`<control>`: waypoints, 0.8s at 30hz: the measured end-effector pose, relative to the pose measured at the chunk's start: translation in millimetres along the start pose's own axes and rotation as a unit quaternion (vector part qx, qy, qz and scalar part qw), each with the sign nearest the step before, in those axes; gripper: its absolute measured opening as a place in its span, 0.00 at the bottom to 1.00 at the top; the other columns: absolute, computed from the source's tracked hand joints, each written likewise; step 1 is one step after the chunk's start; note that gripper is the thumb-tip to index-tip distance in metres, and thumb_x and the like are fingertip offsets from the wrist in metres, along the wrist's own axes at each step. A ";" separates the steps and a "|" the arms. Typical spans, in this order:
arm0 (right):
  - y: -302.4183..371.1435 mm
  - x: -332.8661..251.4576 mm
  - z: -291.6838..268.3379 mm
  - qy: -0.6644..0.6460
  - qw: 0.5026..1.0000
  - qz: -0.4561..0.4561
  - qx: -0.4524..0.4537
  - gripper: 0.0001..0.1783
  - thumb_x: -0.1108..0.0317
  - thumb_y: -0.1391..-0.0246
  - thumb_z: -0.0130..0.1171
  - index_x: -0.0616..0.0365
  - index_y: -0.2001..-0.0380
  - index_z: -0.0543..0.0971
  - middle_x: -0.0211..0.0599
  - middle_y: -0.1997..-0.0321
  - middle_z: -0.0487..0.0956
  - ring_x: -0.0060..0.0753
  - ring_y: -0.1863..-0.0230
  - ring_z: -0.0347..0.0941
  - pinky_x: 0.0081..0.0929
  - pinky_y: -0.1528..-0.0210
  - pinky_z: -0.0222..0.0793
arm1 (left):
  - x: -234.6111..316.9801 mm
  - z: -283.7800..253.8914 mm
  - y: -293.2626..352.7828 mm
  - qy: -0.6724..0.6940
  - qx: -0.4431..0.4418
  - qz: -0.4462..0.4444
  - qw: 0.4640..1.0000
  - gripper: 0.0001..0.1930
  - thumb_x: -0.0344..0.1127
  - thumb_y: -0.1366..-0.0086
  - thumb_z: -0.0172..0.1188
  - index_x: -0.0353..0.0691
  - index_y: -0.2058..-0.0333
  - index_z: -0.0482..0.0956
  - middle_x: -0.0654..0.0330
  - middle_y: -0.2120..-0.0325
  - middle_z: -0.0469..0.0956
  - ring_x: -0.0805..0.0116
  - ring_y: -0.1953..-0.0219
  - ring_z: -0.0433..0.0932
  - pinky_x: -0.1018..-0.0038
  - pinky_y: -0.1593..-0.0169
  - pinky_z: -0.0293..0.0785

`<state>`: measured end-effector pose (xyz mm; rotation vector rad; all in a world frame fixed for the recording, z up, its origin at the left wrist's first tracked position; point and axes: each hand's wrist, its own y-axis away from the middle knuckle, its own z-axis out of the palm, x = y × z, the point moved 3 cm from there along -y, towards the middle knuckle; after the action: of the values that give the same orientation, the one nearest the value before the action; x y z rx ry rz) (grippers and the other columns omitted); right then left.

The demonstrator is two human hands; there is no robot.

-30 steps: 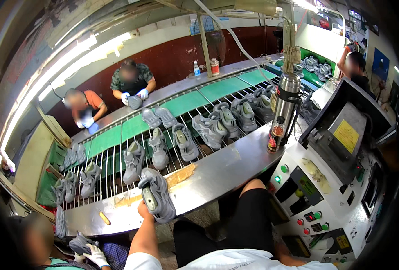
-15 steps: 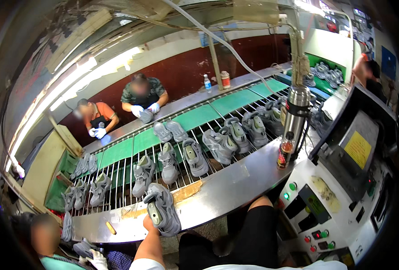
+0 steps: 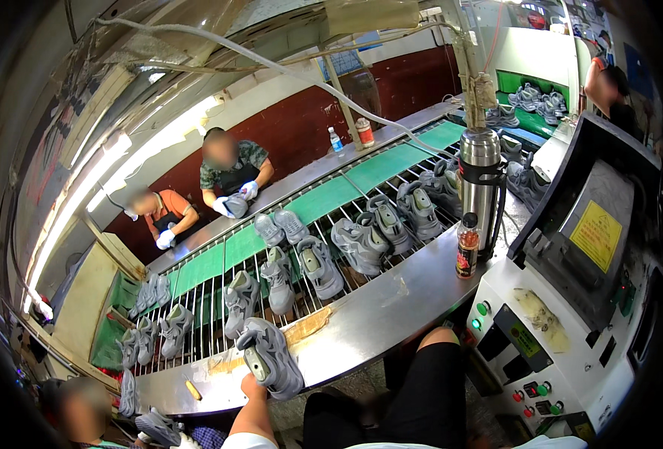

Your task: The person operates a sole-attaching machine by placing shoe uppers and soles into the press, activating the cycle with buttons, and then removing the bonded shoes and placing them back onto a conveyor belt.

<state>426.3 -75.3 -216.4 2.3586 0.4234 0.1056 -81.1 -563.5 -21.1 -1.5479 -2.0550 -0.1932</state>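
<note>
A grey sneaker (image 3: 277, 361) stands tilted at the near edge of the metal table, with its opening and pale insole facing me. My left hand (image 3: 253, 386) is at its near side, mostly hidden behind the shoe, and appears to grip it; the bare forearm comes up from the lower edge. My right hand does not show. Just beyond the held shoe, a grey sneaker (image 3: 240, 303) and another grey sneaker (image 3: 277, 280) rest on the metal rods of the conveyor (image 3: 212, 329).
A steel flask (image 3: 479, 179) and a small bottle (image 3: 467, 247) stand at the right, beside a control panel (image 3: 529, 337). A yellow-handled tool (image 3: 193, 390) lies on the table. Across the conveyor, two co-workers handle shoes; another person sits at lower left.
The whole view has tilted and shifted slightly. My left hand and the sneaker stay together at the table edge. The far co-worker's hands have moved apart around a shoe.
</note>
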 end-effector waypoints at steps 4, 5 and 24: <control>-0.2 4.2 1.2 -0.003 1.000 0.008 -0.003 0.23 0.50 0.43 0.43 0.54 0.55 0.77 0.53 0.52 0.76 0.52 0.49 0.73 0.48 0.48 0.67 | 27.4 -7.0 9.6 0.017 0.019 0.011 1.000 0.21 0.52 0.48 0.55 0.37 0.77 0.81 0.47 0.77 0.79 0.46 0.70 0.78 0.59 0.65 0.70; 0.5 4.5 2.4 -0.005 1.000 0.009 -0.003 0.23 0.51 0.43 0.43 0.54 0.55 0.78 0.53 0.52 0.76 0.52 0.50 0.73 0.48 0.48 0.67 | 26.9 -3.8 6.3 -0.001 0.023 0.020 1.000 0.21 0.51 0.48 0.55 0.37 0.77 0.81 0.47 0.77 0.79 0.46 0.70 0.78 0.59 0.66 0.70; -1.7 20.1 0.3 -0.004 1.000 0.010 -0.007 0.21 0.51 0.45 0.47 0.54 0.58 0.79 0.53 0.55 0.77 0.51 0.50 0.73 0.47 0.48 0.68 | 9.3 2.3 -2.5 -0.039 0.030 0.010 0.999 0.16 0.45 0.46 0.54 0.39 0.76 0.82 0.50 0.76 0.80 0.49 0.69 0.79 0.61 0.64 0.71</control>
<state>444.8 -67.7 -218.7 2.3489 0.3941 0.1074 -85.9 -555.6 -17.7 -1.5613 -2.0856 -0.0637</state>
